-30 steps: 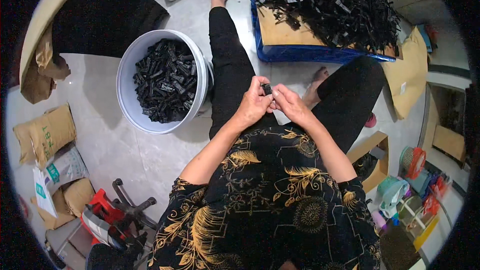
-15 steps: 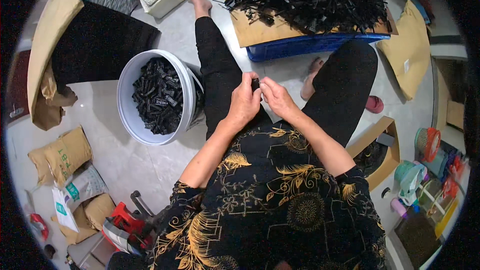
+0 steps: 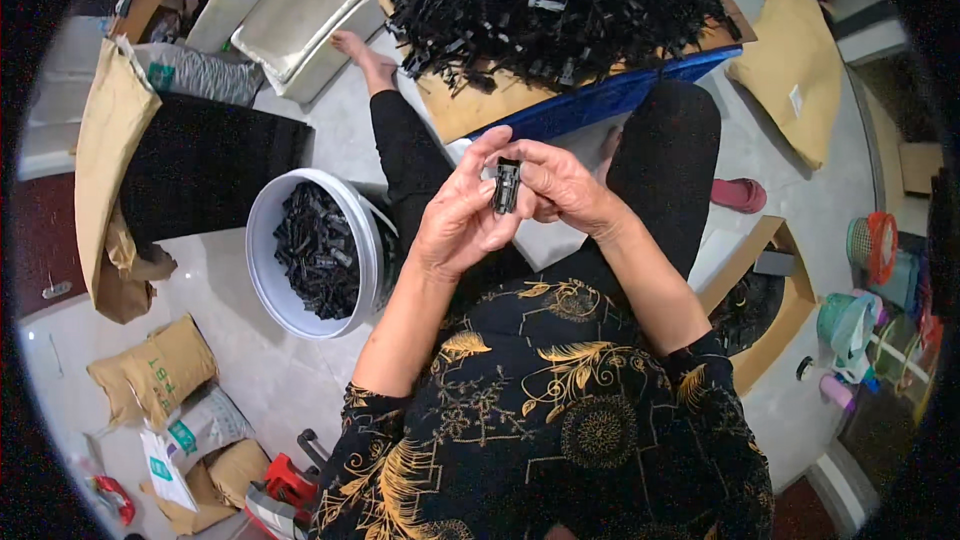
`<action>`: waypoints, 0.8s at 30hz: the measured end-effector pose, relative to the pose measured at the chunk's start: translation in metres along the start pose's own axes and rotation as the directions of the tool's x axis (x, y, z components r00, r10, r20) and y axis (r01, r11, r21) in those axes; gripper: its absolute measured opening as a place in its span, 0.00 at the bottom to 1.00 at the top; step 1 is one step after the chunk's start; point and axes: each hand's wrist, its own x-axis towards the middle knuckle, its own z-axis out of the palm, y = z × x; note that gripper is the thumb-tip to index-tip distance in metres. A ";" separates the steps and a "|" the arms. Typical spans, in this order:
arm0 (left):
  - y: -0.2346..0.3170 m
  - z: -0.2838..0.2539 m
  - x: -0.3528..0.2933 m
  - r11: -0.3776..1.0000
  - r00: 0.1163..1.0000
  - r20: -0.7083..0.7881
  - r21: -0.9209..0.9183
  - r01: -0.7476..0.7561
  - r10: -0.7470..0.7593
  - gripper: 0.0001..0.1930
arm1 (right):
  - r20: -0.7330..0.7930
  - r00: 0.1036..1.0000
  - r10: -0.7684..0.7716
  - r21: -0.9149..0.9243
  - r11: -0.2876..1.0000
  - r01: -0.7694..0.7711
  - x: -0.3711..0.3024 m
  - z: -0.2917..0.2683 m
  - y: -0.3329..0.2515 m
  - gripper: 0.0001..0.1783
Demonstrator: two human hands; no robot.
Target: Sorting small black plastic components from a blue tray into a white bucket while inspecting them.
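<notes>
Between my two hands, above my lap, is a small black plastic part (image 3: 507,186), roughly rectangular with slots in its face. My left hand (image 3: 462,215) grips it from the left, thumb on its edge and fingers behind. Thumb and fingertips of my right hand (image 3: 572,185) hold its upper right side. A white bucket (image 3: 262,265) stands to the left, partly filled with similar black parts (image 3: 318,250). Beyond my hands, a large heap of black plastic pieces (image 3: 560,15) covers most of a wooden board (image 3: 450,105).
The board rests on a blue bin (image 3: 570,105). A white foam box (image 3: 305,15) lies at the far left, a tan sack (image 3: 790,70) at the far right. An open cardboard box (image 3: 775,340) sits right of me. Brown bags (image 3: 155,370) lie at the lower left.
My hands have turned and opened out somewhat, so the black part's slotted face now shows. The whole view has shifted and tilted slightly.
</notes>
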 end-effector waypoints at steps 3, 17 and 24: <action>0.008 0.008 0.010 0.998 0.984 0.173 0.047 0.036 -0.044 0.27 | -0.002 0.999 -0.049 -0.153 0.987 0.048 -0.001 0.003 -0.022 0.18; 0.027 0.046 0.020 0.347 0.912 0.150 0.891 -0.292 0.382 0.18 | -0.197 0.926 -0.322 -0.545 0.821 0.170 0.001 0.045 -0.062 0.18; 0.028 0.054 0.022 0.278 0.832 0.208 0.877 -0.391 0.515 0.19 | -0.232 0.934 -0.270 -0.434 0.888 0.149 0.003 0.072 -0.066 0.22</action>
